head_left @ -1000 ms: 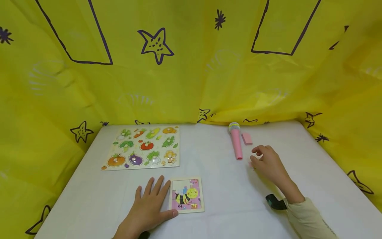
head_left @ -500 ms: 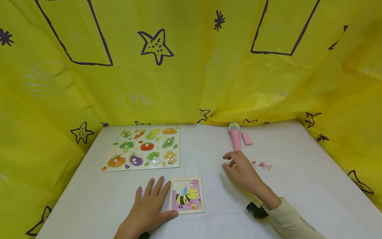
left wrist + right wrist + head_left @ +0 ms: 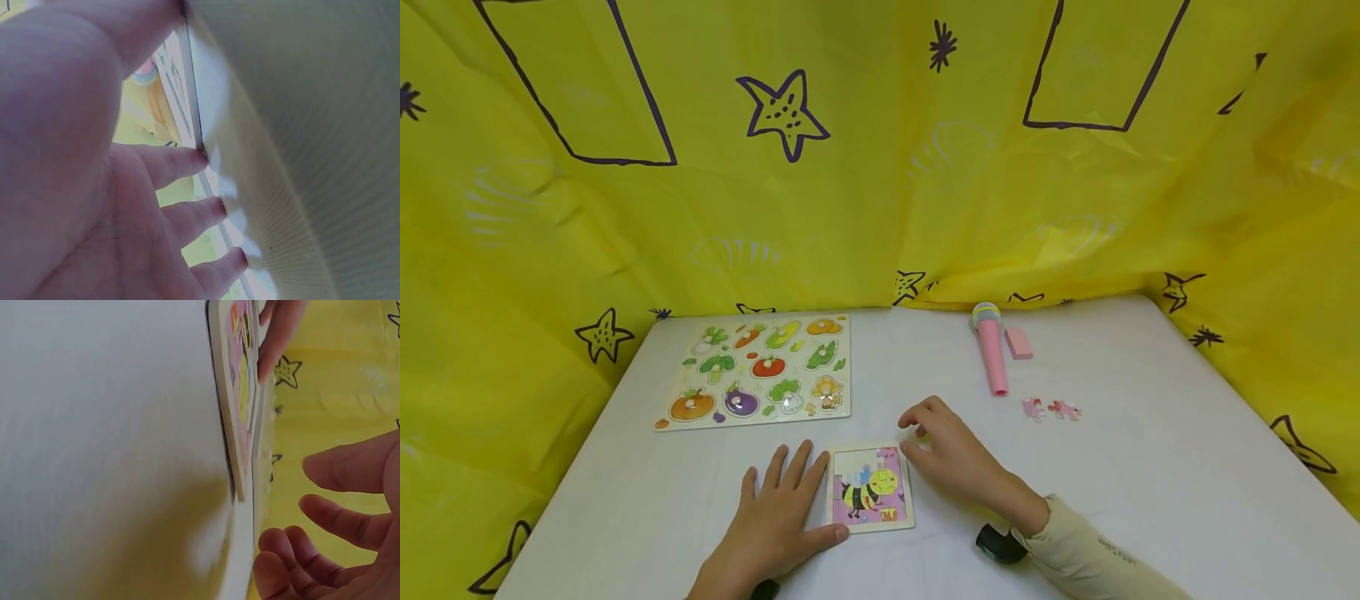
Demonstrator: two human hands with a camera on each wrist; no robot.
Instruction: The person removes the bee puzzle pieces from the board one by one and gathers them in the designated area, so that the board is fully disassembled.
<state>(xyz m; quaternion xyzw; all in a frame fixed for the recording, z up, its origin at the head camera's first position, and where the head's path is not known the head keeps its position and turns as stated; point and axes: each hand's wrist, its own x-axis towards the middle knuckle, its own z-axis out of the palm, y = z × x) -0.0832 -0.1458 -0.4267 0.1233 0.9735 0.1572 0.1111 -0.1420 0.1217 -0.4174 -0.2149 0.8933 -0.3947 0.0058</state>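
A square wooden-framed bee jigsaw puzzle (image 3: 871, 490) lies in front of me; the upper left of its picture area is bare board. My left hand (image 3: 778, 517) rests on the cloth at its left side, fingers spread, thumb and index finger touching the frame. By the frame's upper right corner hovers my right hand (image 3: 958, 458), above the table. In the right wrist view its fingers are loosely bent, with a gap between thumb and index finger (image 3: 340, 522) and nothing visible in it. Two pink jigsaw pieces, one left (image 3: 1033, 408) and one right (image 3: 1065, 409), lie further right.
A vegetable peg puzzle board (image 3: 760, 375) lies at the back left. Toward the back right are a pink toy microphone (image 3: 992, 354) and a small pink block (image 3: 1018, 343). A yellow patterned curtain (image 3: 880, 208) hangs behind the white-covered table (image 3: 1150, 467).
My right hand has moved left and nearer, from over the pink pieces past the microphone's handle to the bee puzzle's corner, uncovering both pieces. My left hand has stayed put.
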